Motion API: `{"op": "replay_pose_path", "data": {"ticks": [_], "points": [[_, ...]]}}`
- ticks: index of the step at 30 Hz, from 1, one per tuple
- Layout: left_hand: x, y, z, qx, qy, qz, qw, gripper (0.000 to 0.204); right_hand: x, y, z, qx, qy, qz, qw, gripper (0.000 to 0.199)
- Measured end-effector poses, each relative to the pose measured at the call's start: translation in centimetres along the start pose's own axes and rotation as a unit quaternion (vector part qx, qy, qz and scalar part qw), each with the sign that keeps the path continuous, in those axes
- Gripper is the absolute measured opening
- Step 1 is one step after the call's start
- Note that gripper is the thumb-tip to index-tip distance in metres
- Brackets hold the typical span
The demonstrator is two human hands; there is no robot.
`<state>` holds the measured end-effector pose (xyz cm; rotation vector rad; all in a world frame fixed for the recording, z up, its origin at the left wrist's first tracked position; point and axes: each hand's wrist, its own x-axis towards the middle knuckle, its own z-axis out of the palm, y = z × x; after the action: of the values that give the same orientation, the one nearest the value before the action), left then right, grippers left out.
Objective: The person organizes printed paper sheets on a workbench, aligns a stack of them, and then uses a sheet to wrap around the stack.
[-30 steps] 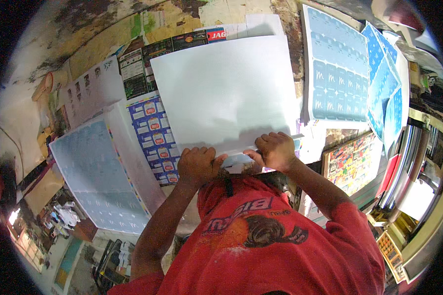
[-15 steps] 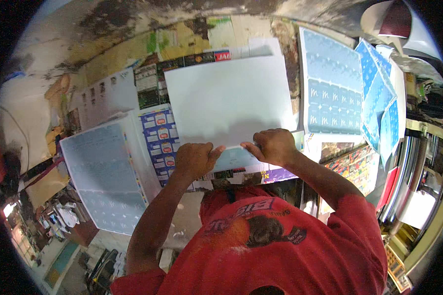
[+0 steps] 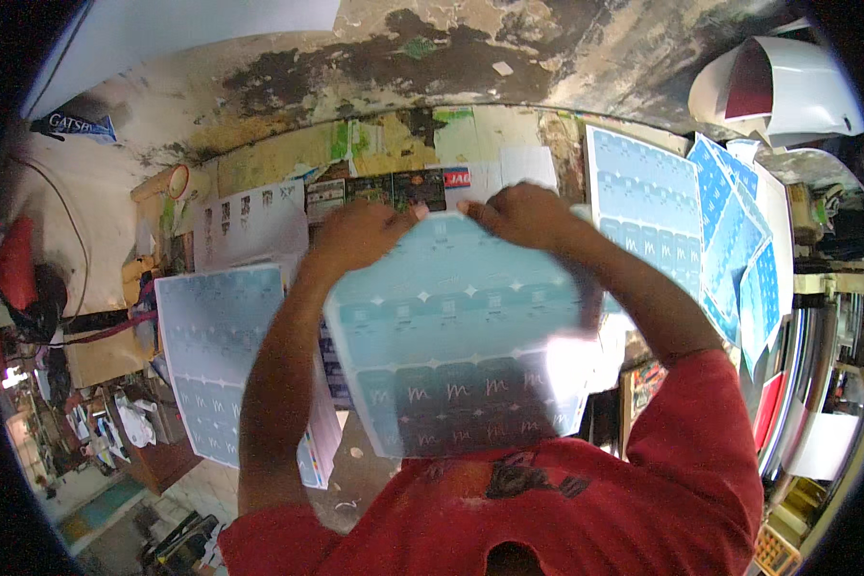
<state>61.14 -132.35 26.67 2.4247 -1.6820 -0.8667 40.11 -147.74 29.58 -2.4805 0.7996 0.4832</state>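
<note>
A large light-blue printed sheet (image 3: 466,331) with rows of panels and star shapes hangs between my hands, its near part reaching down over the front of my red shirt. My left hand (image 3: 365,233) pinches its far edge left of the middle. On the same edge, a little to the right, my right hand (image 3: 523,219) grips the sheet between thumb and fingers. A bright patch of light falls on the sheet's right side. Left of it lies a stack of similar blue printed sheets (image 3: 223,355), partly behind my left forearm.
Another blue printed sheet (image 3: 643,197) lies at the right, beside crumpled bright-blue sheets (image 3: 734,226). A white sheet with dark prints (image 3: 250,226) is at the far left. Behind the table rises a stained wall (image 3: 509,58). A curled white sheet (image 3: 806,91) stands at the far right.
Both hands have moved away from me, carrying the sheet's held edge to the far side. Its printed face now shows where the blank white side faced up before.
</note>
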Motion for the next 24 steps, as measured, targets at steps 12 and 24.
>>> {"op": "replay_pose_path", "data": {"ticks": [12, 24], "points": [[4.4, -9.3, 8.0, -0.544, -0.068, -0.203, 0.812, 0.063, 3.3, 18.6, 5.8, 0.453, -0.099, 0.162, 0.871, 0.041], [5.2, -4.8, 11.0, -0.311, 0.095, -0.089, 0.941, 0.049, 3.1, 17.0, 10.2, 0.474, -0.015, 0.044, 0.879, 0.045]]}}
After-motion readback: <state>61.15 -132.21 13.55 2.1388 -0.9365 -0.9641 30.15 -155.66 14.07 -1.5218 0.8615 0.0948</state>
